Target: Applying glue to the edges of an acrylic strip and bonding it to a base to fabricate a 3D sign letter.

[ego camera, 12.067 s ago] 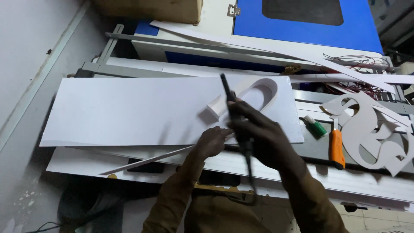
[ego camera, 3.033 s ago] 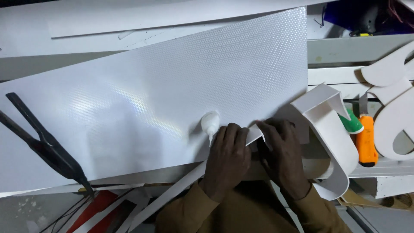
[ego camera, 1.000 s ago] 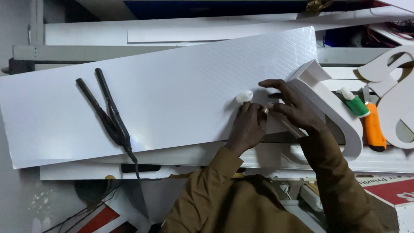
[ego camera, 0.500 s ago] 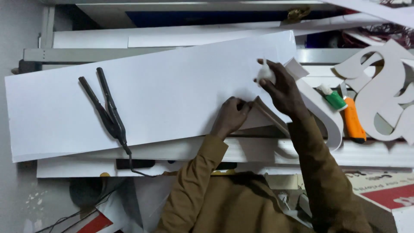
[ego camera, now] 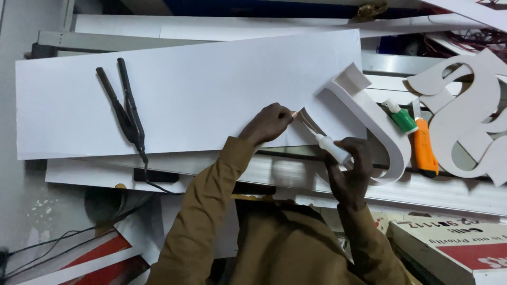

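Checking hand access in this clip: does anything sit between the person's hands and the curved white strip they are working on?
Nothing visible does. The left hand pinches the free end of the curved white strip, and the right hand points a small white tube at that end. The black tongs lie well off on the white sheet.

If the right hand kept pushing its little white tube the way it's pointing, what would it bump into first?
Probably the left hand's fingertip: the right hand aims the small white tube up-left, its tip at the curved white strip pinched there. Depth is unclear.
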